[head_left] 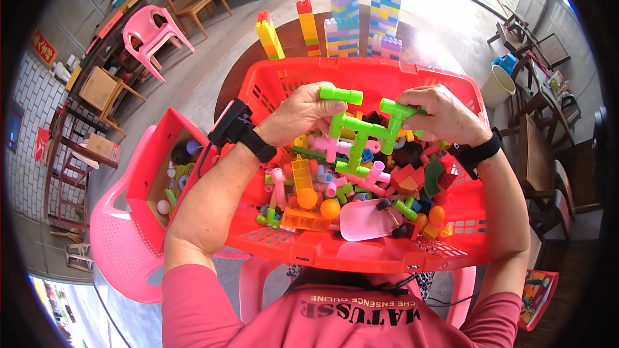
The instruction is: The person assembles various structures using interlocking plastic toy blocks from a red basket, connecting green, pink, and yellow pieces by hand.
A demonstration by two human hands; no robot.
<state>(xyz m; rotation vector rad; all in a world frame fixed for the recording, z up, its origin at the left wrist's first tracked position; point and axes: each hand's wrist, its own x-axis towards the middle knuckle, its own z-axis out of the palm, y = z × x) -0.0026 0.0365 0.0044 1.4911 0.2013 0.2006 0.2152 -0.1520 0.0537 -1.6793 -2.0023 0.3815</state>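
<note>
green pipe frame (364,129), raised over the toy pile in the red basket (380,77). lower end overlaps pink pipes (371,179); can't tell if joined. joint at the right side partly behind fingers, unclear. lots of pile pieces buried.

left hand (300,113), between 9 and 10 o'clock of frame: thumb and fingers closed round its upper left pipe, palm hidden. right hand (448,113), about 3 o'clock: fingers pinching the short right-hand end, fingertips partly out of sight.

pink tray (367,220) at 6 in the pile, orange balls (307,198) at 7. block towers (385,13) at 12 on a brown table (291,37), mostly covered by basket. red box (147,177) between 8 and 9, on pink chair (122,254).
</note>
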